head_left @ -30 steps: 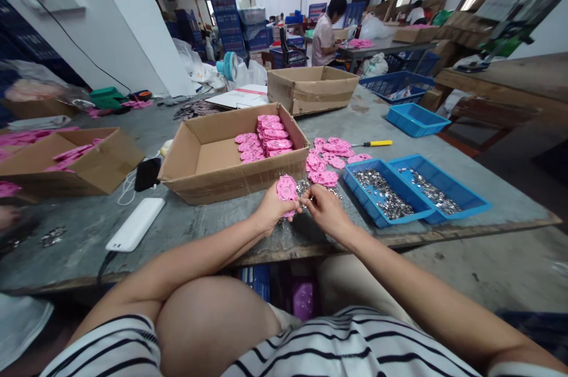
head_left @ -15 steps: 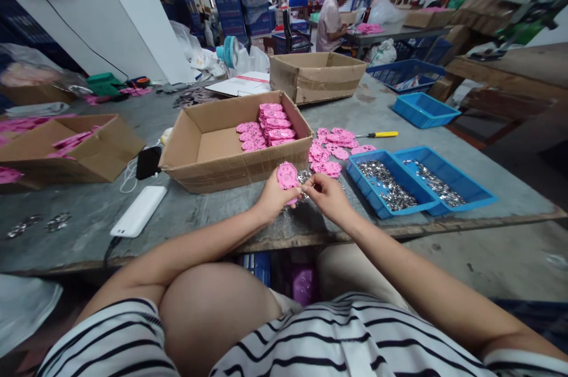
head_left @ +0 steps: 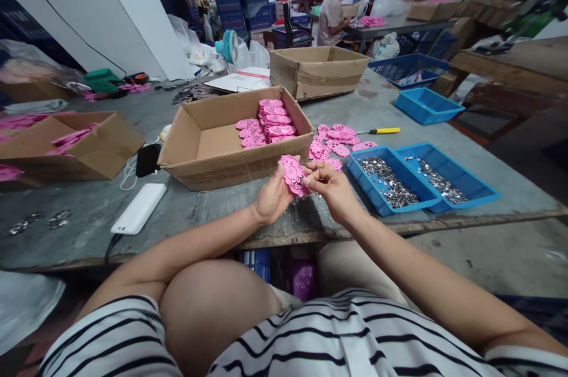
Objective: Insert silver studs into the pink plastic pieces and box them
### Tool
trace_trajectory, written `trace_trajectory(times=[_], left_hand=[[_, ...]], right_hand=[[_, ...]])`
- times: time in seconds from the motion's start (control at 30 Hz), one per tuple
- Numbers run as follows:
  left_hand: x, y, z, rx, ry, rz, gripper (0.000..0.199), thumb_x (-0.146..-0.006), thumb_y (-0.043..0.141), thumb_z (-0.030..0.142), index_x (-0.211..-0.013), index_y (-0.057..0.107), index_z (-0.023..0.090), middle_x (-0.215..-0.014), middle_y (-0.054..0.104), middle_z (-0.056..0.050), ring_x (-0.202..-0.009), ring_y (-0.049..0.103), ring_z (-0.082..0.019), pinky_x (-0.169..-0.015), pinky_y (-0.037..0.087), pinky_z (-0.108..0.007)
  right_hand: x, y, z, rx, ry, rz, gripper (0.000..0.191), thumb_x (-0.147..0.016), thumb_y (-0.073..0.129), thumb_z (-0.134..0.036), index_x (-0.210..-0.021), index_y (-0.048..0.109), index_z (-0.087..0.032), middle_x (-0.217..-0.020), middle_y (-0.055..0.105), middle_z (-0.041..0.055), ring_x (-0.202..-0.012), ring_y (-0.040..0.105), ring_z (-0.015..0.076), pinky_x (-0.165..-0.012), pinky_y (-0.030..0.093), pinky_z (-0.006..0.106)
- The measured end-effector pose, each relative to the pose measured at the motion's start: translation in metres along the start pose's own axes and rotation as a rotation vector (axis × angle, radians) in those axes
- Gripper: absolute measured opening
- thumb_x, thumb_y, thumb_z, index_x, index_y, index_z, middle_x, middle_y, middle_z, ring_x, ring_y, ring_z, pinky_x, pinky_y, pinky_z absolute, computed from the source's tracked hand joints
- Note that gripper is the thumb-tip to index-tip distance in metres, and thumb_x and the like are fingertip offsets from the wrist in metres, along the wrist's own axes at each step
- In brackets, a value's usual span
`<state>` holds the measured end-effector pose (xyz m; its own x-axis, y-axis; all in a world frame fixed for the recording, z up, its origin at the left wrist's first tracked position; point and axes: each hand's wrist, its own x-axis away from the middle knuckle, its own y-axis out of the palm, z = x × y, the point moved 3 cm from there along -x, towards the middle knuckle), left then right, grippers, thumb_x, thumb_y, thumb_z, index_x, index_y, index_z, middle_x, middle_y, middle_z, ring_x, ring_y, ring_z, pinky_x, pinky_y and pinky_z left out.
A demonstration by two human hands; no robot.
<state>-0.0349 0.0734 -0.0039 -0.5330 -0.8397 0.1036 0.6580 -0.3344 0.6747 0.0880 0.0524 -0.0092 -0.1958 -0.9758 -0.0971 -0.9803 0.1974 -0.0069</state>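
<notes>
Left hand (head_left: pixel 270 199): fingers curled, thumb up along the side, gripping a pink piece (head_left: pixel 293 173), tilted, above the desk (head_left: pixel 199 208). Right hand (head_left: pixel 332 187): thumb and forefinger bent in close together, tips touching the piece's right side; whether they are closed on anything I cannot tell, the detail too small. Both my forearms come in over the near edge.

Under and just beside the piece, loose metal bits (head_left: pixel 315 195), partly hidden by my hands. Beyond, a spread of pink pieces (head_left: pixel 339 147), overlapping; near them a yellow-handled tool (head_left: pixel 385 130). To my right, two blue trays (head_left: pixel 410 208) side by side, silvery bits in each. Behind my left hand, an open cardboard box (head_left: pixel 235 168), pink pieces stacked at its right end.

Farther left, a white slab-like device (head_left: pixel 139 209) and a black one (head_left: pixel 148 160). Far back, a co-worker (head_left: pixel 329 16) sits at another table.
</notes>
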Motion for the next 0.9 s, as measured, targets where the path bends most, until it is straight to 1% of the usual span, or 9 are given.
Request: trace_trajectory(times=[0.1,0.27,0.37,0.5,0.67,0.8,0.9], left_hand=[[0.0002,0.0005,0.0007,0.013,0.007,-0.007,0.044,-0.089,0.051,0.049,-0.119,0.055,0.017,-0.097,0.071,-0.006,-0.109,0.063,-0.021,-0.098,0.044,-0.036],[0.0001,0.0005,0.0007,0.021,0.002,-0.007,0.046,-0.088,0.053,0.049,-0.122,0.054,0.018,-0.1,0.07,-0.007,-0.113,0.061,-0.022,-0.099,0.043,-0.036],[0.0,0.0006,-0.0001,0.024,0.009,-0.021,0.044,-0.089,0.051,0.048,-0.121,0.054,0.018,-0.1,0.07,-0.006,-0.112,0.061,-0.022,-0.1,0.043,-0.036],[0.0005,0.0007,-0.0018,0.031,0.003,-0.025,0.04,-0.09,0.049,0.048,-0.117,0.054,0.02,-0.103,0.07,-0.006,-0.111,0.061,-0.02,-0.099,0.043,-0.035],[0.0023,0.0019,-0.0024,0.048,-0.028,-0.001,0.038,-0.089,0.05,0.048,-0.115,0.056,0.021,-0.108,0.067,-0.006,-0.111,0.06,-0.019,-0.098,0.044,-0.034],[0.0034,0.0041,-0.0017,0.053,-0.04,-0.013,0.037,-0.09,0.049,0.048,-0.116,0.056,0.022,-0.112,0.067,-0.006,-0.113,0.06,-0.019,-0.098,0.045,-0.034],[0.003,0.0038,-0.0023,0.073,-0.034,-0.037,0.037,-0.09,0.049,0.047,-0.116,0.056,0.022,-0.111,0.068,-0.007,-0.112,0.06,-0.02,-0.097,0.045,-0.035]], right_hand=[[-0.0003,0.001,0.0007,-0.011,-0.003,-0.001,0.035,-0.057,0.078,-0.046,-0.053,0.057,-0.018,-0.104,0.056,0.007,-0.1,0.057,0.0227,-0.093,0.042,0.04],[-0.0005,0.003,0.0034,0.006,-0.034,-0.006,0.032,-0.062,0.074,-0.043,-0.053,0.056,-0.018,-0.101,0.058,0.007,-0.101,0.057,0.0231,-0.093,0.041,0.04],[0.0,0.0037,0.0051,-0.01,-0.024,0.013,0.029,-0.061,0.074,-0.039,-0.053,0.056,-0.018,-0.101,0.058,0.0073,-0.104,0.056,0.0241,-0.096,0.04,0.041],[0.0018,0.0047,0.0057,-0.038,0.004,0.042,0.025,-0.059,0.074,-0.035,-0.051,0.057,-0.019,-0.103,0.06,0.0081,-0.105,0.055,0.0255,-0.095,0.04,0.042],[0.0046,0.0049,0.0062,0.004,0.001,0.084,0.02,-0.064,0.067,-0.029,-0.051,0.055,-0.019,-0.103,0.063,0.0077,-0.103,0.055,0.0243,-0.092,0.04,0.041],[0.0049,0.0054,0.0068,0.013,-0.016,0.091,0.019,-0.067,0.064,-0.028,-0.053,0.054,-0.019,-0.103,0.066,0.0072,-0.102,0.056,0.0231,-0.09,0.041,0.039],[0.0048,0.0059,0.0064,-0.016,-0.012,0.11,0.018,-0.065,0.064,-0.027,-0.052,0.054,-0.02,-0.102,0.066,0.0074,-0.102,0.056,0.0232,-0.092,0.04,0.039]])
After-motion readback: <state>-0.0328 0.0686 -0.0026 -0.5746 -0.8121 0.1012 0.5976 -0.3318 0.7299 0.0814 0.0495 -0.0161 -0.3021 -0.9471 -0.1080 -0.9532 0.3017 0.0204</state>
